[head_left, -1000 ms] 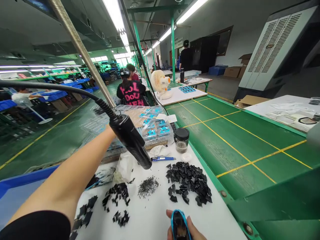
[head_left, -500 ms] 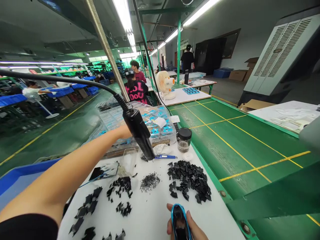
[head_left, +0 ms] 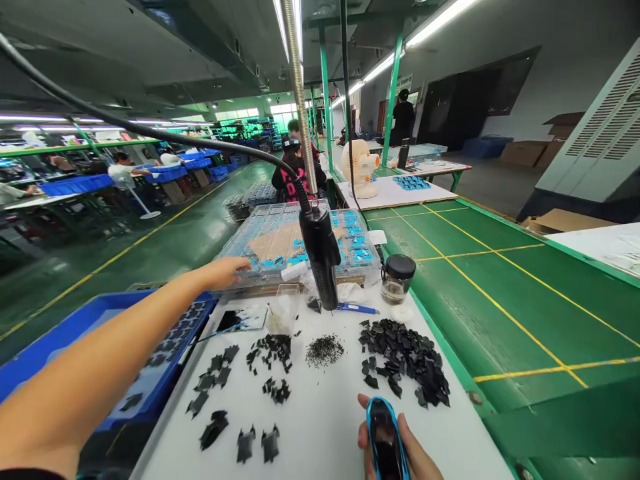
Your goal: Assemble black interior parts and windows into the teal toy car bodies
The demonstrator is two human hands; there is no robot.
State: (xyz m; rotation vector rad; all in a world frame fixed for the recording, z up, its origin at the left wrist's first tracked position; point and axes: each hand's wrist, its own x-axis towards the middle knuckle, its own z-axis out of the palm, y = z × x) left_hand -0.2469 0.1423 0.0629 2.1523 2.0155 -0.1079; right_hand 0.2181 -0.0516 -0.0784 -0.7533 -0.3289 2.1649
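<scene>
My left hand (head_left: 227, 272) reaches to the near left corner of a clear plastic tray (head_left: 240, 283). Its fingers point right and look stretched out, with nothing visible in them. At the bench's front, my right hand (head_left: 417, 450) is wrapped round a long, oval black casing with a bright blue rim (head_left: 387, 440). Black pieces (head_left: 410, 357) lie heaped just beyond that hand. To their left is a pile of tiny dark screws or pins (head_left: 324, 350). An electric screwdriver (head_left: 320, 257) hangs tip down over the bench, held by neither hand.
A blue knife (head_left: 357, 308) and a lidded jar (head_left: 399, 277) lie behind the piles. Small black parts (head_left: 270, 352) and larger black pieces (head_left: 215, 370) cover the left side. A blue bin (head_left: 113, 303) stands left of the bench, a green conveyor (head_left: 465, 280) right. People sit beyond.
My left hand has drawn back from behind the screwdriver to the tray's left corner. A white slip on the tray now lies nearer its front edge. The view has swung left; my right hand keeps the casing.
</scene>
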